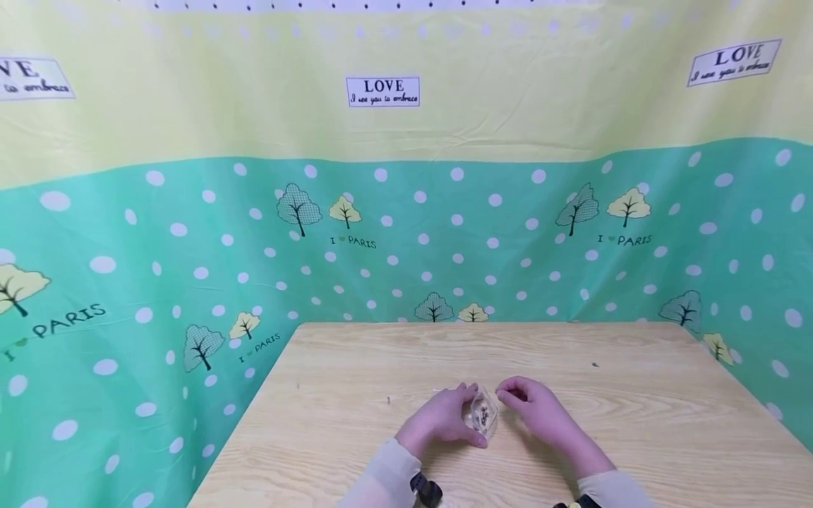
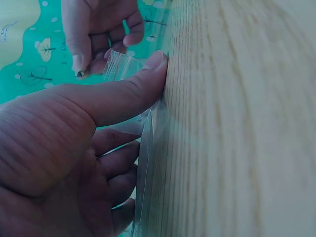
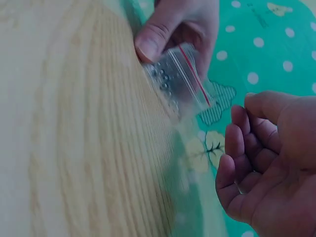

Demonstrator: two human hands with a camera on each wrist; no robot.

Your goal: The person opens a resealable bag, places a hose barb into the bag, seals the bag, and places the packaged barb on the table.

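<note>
A small clear zip bag [image 1: 485, 416] with a red line along its seal stands tilted on the table, held between the thumb and fingers of my left hand [image 1: 444, 418]. Several small shiny dark pieces [image 3: 165, 84] lie inside it, seen best in the right wrist view. Just to the right of the bag, apart from it, is my right hand [image 1: 543, 416]. Its thumb and forefinger pinch a tiny dark piece [image 2: 80, 74], visible in the left wrist view; the other fingers curl loosely. In the right wrist view the fingertips hide this piece.
On the wood-grain table [image 1: 667, 423] a dark speck-like piece [image 1: 595, 365] lies at the back right. Another tiny piece [image 1: 389, 400] is left of my left hand. A green and yellow patterned curtain [image 1: 356, 282] hangs behind the table and along its sides.
</note>
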